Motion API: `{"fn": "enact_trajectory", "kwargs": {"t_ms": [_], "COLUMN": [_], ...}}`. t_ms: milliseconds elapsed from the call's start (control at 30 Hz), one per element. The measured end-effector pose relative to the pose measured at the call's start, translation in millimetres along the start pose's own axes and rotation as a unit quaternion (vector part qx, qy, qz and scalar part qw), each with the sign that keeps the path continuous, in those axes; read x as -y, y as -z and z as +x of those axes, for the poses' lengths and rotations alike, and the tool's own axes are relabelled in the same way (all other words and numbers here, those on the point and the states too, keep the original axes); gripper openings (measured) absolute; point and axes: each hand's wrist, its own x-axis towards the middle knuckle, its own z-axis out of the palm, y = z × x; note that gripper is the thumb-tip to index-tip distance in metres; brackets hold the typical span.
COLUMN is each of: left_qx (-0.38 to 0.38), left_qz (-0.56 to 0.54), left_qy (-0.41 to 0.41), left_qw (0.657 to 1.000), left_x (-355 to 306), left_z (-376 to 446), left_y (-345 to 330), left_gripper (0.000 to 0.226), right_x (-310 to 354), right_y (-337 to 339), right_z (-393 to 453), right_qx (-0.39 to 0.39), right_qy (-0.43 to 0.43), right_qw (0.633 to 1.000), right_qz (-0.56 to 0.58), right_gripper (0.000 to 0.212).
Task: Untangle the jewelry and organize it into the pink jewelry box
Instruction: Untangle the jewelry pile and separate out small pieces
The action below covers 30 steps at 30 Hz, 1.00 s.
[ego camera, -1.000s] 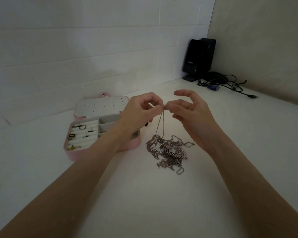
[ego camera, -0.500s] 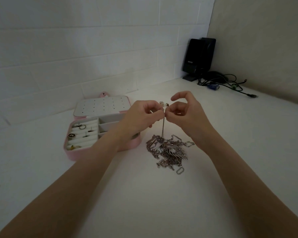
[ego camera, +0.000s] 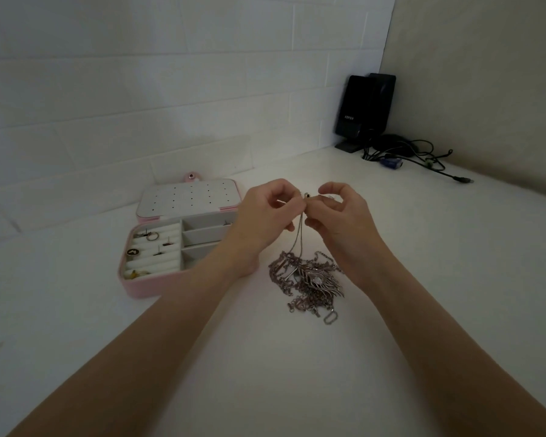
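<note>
Both hands are up off the white table point(ego camera: 265, 357), close together, and between them they have the top of a thin silver chain point(ego camera: 300, 238). The left hand point(ego camera: 262, 216) has its fingers curled in with thumb and forefinger pinching the chain's end, and the right hand point(ego camera: 338, 219) pinches it from the other side, its forefinger arched over the top; the fingertips nearly touch, and a small dark clasp or bead sits right where they meet, too small to make out properly. From there the chain hangs straight down in two strands into the tangled pile of jewelry point(ego camera: 308, 283) lying on the table just beneath the right wrist, a knot of silver chains with a feather-shaped pendant point(ego camera: 320, 280) in the middle and a loose oval link at the near edge. The pink jewelry box point(ego camera: 145, 287) stands open just to the left of the pile, partly behind the left forearm, its white perforated lid point(ego camera: 188, 197) folded back toward the tiled wall. A few rings and earrings are tucked in the padded rolls on its left side; the compartments on the right are half hidden by the wrist. Off in the far corner stand black speakers point(ego camera: 364, 110) with a mess of cables point(ego camera: 423, 156) beside them
</note>
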Motion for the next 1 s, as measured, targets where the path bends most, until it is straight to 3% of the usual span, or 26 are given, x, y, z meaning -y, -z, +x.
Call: {"fn": "enact_trajectory", "kwargs": {"t_ms": [233, 400, 567, 700, 867, 1000], "left_qx": [-0.048, 0.004, 0.05, 0.079, 0.042, -0.004], "left_qz": [-0.042, -0.081, 0.028, 0.105, -0.005, -0.104], "left_qy": [0.041, 0.074, -0.042, -0.094, -0.035, 0.051], "left_qw": [0.997, 0.994, 0.997, 0.987, 0.998, 0.993], "left_x": [-1.7, -4.8, -8.7, -10.9, -7.8, -6.8], "left_z": [-0.4, 0.3, 2.2, 0.4, -0.6, -2.8], "left_y": [-6.6, 2.4, 10.1, 10.4, 4.6, -2.2], "left_gripper": [0.024, 0.022, 0.035, 0.028, 0.026, 0.022], "right_x": [2.8, 1.7, 0.4, 1.3, 2.4, 0.6], "right_y": [1.1, 3.4, 4.2, 3.0, 0.8, -0.6], "right_z": [-3.6, -2.7, 1.1, 1.0, 1.2, 0.3], "right_qx": [-0.001, 0.0, 0.011, 0.014, 0.01, 0.009], "right_qy": [0.046, 0.028, -0.013, -0.033, -0.039, -0.022], "right_qw": [0.996, 0.997, 1.0, 0.999, 0.997, 0.999], "right_qz": [-0.076, -0.076, -0.012, 0.016, 0.061, 0.03], "right_gripper": [0.027, 0.026, 0.024, 0.022, 0.025, 0.025]}}
